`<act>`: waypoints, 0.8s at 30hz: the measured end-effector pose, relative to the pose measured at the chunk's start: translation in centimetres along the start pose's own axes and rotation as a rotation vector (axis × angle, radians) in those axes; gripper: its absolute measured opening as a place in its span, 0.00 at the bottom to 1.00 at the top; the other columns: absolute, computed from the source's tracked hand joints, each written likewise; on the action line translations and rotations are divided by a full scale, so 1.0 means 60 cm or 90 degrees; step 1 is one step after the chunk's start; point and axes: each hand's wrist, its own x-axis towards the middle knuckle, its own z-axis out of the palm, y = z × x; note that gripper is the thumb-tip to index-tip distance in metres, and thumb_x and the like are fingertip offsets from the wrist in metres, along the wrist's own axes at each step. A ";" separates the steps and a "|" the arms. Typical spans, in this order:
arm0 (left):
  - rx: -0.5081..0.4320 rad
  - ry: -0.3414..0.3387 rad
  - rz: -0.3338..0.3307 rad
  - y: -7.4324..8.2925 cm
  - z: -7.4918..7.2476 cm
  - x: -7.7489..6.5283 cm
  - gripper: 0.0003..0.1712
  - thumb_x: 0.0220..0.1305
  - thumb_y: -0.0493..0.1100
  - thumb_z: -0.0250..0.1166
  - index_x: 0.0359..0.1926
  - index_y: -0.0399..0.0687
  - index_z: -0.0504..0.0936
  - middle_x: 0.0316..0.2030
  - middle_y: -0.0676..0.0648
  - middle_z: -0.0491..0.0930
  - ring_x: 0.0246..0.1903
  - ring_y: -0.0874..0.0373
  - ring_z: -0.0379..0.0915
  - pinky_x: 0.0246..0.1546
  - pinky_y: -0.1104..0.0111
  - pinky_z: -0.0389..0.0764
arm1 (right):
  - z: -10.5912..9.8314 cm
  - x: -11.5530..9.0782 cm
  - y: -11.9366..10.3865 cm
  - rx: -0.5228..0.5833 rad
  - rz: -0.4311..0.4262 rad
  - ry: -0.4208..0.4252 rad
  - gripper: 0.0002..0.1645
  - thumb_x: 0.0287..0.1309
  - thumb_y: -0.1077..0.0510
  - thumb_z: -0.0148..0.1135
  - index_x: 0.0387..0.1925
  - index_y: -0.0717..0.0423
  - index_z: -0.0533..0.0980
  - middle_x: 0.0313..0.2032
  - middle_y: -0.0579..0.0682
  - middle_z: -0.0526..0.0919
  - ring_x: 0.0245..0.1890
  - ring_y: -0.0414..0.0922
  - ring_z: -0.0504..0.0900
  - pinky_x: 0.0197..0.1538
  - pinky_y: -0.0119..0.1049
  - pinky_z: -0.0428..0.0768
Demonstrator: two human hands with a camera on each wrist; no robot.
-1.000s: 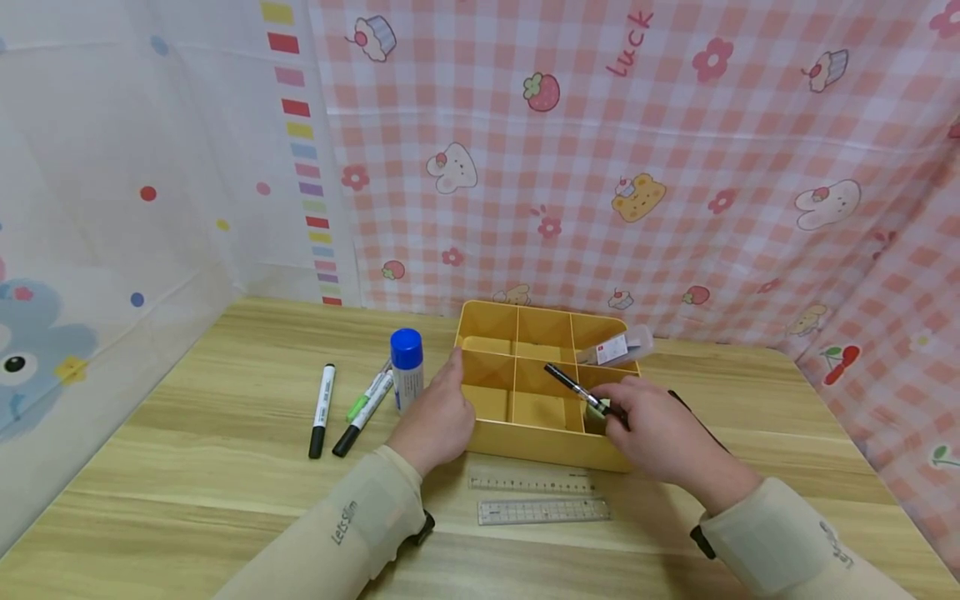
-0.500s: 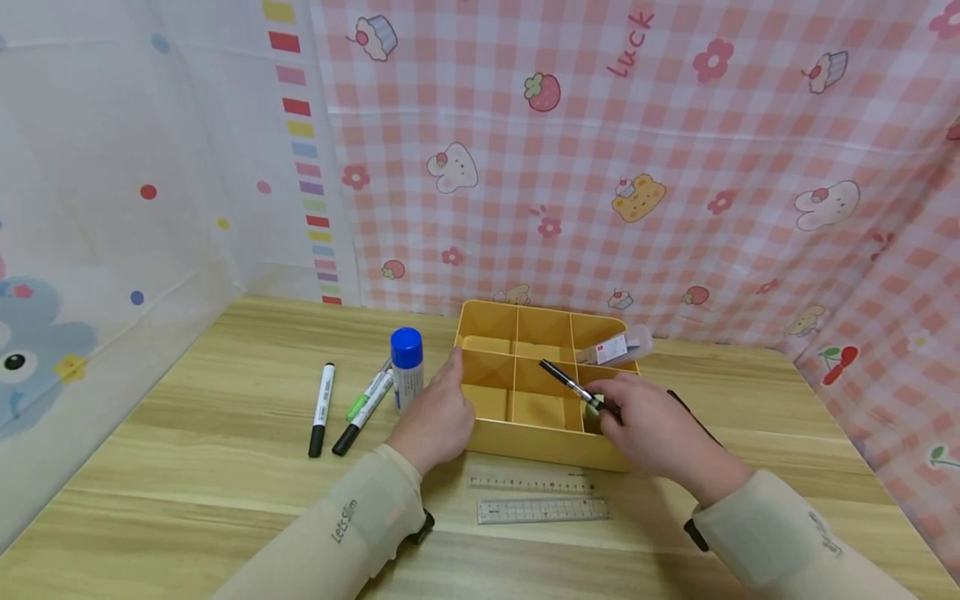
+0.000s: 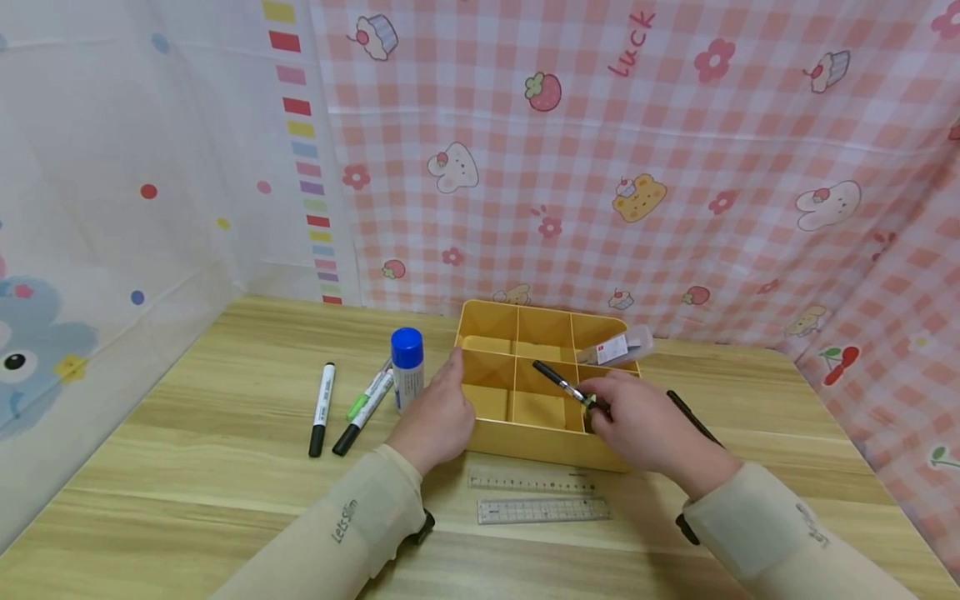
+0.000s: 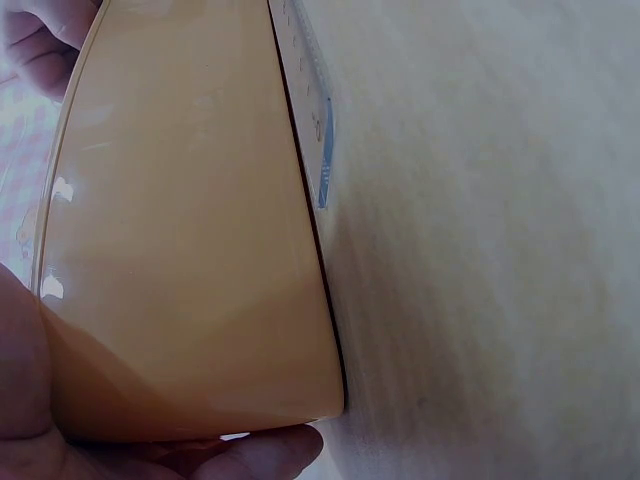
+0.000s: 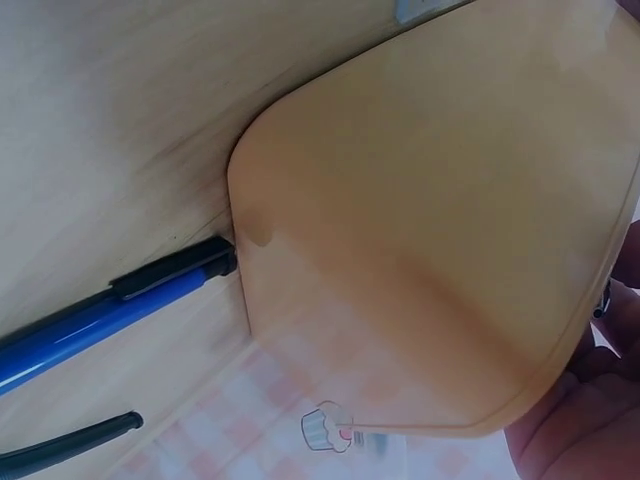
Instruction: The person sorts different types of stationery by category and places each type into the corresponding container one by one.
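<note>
A yellow organizer box (image 3: 540, 446) with several compartments stands on the table. My left hand (image 3: 438, 412) holds its near left corner; in the left wrist view, fingers (image 4: 265, 455) lie along the side wall and the upper part of the hand is at the rim. Over the box's near right compartment, my right hand (image 3: 637, 425) pinches a black pen (image 3: 551, 372) with a silver band. The pen slants, its far end pointing up-left across the middle compartment. Something greenish shows in the compartment below, mostly hidden by the hand. A clear case (image 3: 618, 346) with a label leans in the back right compartment.
Two clear rulers, one the nearer ruler (image 3: 543, 510), lie before the box. Left of it stand a blue-capped bottle (image 3: 407, 367), a white marker (image 3: 322, 408) and more pens. At right lie a black pen (image 3: 692, 417) and a blue pen (image 5: 110, 315). Printed cloth hangs behind.
My right hand has shifted slightly left with the black pen, uncovering more of the pen lying at right. The left hand and the box have stayed in place.
</note>
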 end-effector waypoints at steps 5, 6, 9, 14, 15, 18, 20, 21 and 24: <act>-0.001 0.001 0.005 0.000 0.000 0.000 0.40 0.79 0.41 0.42 0.85 0.43 0.40 0.85 0.45 0.44 0.84 0.48 0.45 0.84 0.53 0.52 | -0.001 0.004 -0.008 -0.027 -0.006 -0.012 0.20 0.67 0.62 0.59 0.59 0.57 0.83 0.47 0.51 0.86 0.38 0.44 0.76 0.41 0.40 0.77; -0.002 0.001 0.005 0.000 0.000 0.000 0.40 0.79 0.41 0.42 0.85 0.43 0.40 0.85 0.45 0.45 0.84 0.48 0.45 0.84 0.53 0.52 | -0.001 0.005 -0.010 -0.029 -0.003 -0.016 0.21 0.68 0.62 0.58 0.59 0.58 0.83 0.48 0.52 0.86 0.38 0.44 0.76 0.41 0.40 0.76; -0.002 0.001 0.004 0.001 -0.001 0.000 0.40 0.79 0.41 0.42 0.85 0.43 0.40 0.85 0.45 0.44 0.84 0.48 0.45 0.84 0.53 0.52 | -0.002 0.010 -0.020 -0.035 0.003 -0.033 0.21 0.69 0.62 0.58 0.60 0.58 0.83 0.48 0.52 0.85 0.38 0.44 0.75 0.40 0.39 0.77; -0.001 0.000 -0.002 0.001 -0.001 0.000 0.40 0.79 0.41 0.42 0.85 0.44 0.39 0.85 0.46 0.44 0.84 0.48 0.45 0.84 0.53 0.52 | 0.001 0.023 -0.032 -0.072 -0.016 -0.041 0.19 0.69 0.63 0.59 0.57 0.60 0.84 0.46 0.53 0.86 0.39 0.44 0.78 0.43 0.41 0.83; 0.000 0.000 -0.002 0.000 -0.001 0.000 0.40 0.79 0.41 0.42 0.85 0.44 0.40 0.85 0.46 0.44 0.84 0.48 0.45 0.84 0.53 0.52 | 0.003 0.026 -0.033 -0.076 -0.021 -0.039 0.18 0.68 0.63 0.59 0.56 0.60 0.85 0.46 0.53 0.86 0.39 0.44 0.79 0.44 0.42 0.84; 0.001 0.000 -0.001 0.000 0.000 0.001 0.40 0.79 0.41 0.42 0.85 0.43 0.40 0.85 0.46 0.43 0.84 0.48 0.44 0.84 0.53 0.52 | 0.004 0.034 -0.035 -0.073 -0.026 -0.034 0.17 0.69 0.63 0.60 0.54 0.60 0.85 0.44 0.52 0.86 0.39 0.44 0.78 0.45 0.43 0.84; 0.002 0.001 0.000 0.000 0.000 0.001 0.40 0.79 0.41 0.42 0.85 0.43 0.40 0.85 0.46 0.43 0.84 0.48 0.44 0.84 0.53 0.52 | 0.005 0.038 -0.036 -0.065 -0.019 -0.039 0.16 0.69 0.63 0.61 0.55 0.59 0.86 0.43 0.51 0.86 0.38 0.44 0.77 0.44 0.42 0.83; 0.001 0.001 0.001 0.000 0.000 0.001 0.39 0.79 0.41 0.42 0.85 0.43 0.40 0.85 0.46 0.43 0.84 0.48 0.44 0.84 0.53 0.52 | 0.006 0.040 -0.037 -0.065 -0.018 -0.041 0.16 0.69 0.63 0.62 0.55 0.59 0.86 0.43 0.51 0.86 0.38 0.44 0.78 0.45 0.42 0.83; 0.004 0.002 0.001 -0.001 0.000 0.001 0.39 0.79 0.41 0.42 0.85 0.42 0.41 0.85 0.46 0.43 0.84 0.48 0.44 0.84 0.53 0.51 | 0.010 0.046 -0.041 -0.072 -0.019 -0.054 0.15 0.68 0.63 0.63 0.52 0.57 0.87 0.44 0.50 0.87 0.39 0.43 0.79 0.46 0.43 0.84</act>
